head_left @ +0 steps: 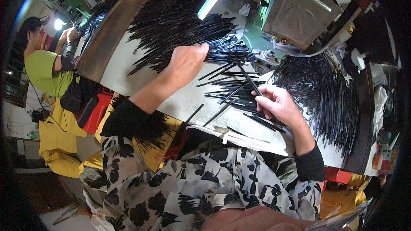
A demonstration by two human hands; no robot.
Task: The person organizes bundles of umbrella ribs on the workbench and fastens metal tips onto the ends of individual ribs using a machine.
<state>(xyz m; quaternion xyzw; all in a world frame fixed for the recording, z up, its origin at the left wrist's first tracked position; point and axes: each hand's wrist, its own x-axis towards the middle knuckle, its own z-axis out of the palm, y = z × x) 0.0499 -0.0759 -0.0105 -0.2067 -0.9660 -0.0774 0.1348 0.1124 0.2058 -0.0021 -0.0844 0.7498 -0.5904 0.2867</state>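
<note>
My right hand pinches a thin black stick between thumb and fingers. The stick slants up and to the left, its far end near the edge of a pile. My left hand is closed at the near edge of a large pile of black sticks; its fingertips are turned away, and what they hold, if anything, is hidden. Loose black sticks lie scattered on the white tabletop between my hands. Another dense heap of black sticks lies to the right of my right hand.
A green machine with a metal box-shaped cover stands at the far right of the table. A lit white lamp hangs over the large pile. A brown raised rim edges the table. At the left, a co-worker in a yellow-green shirt works by another lamp.
</note>
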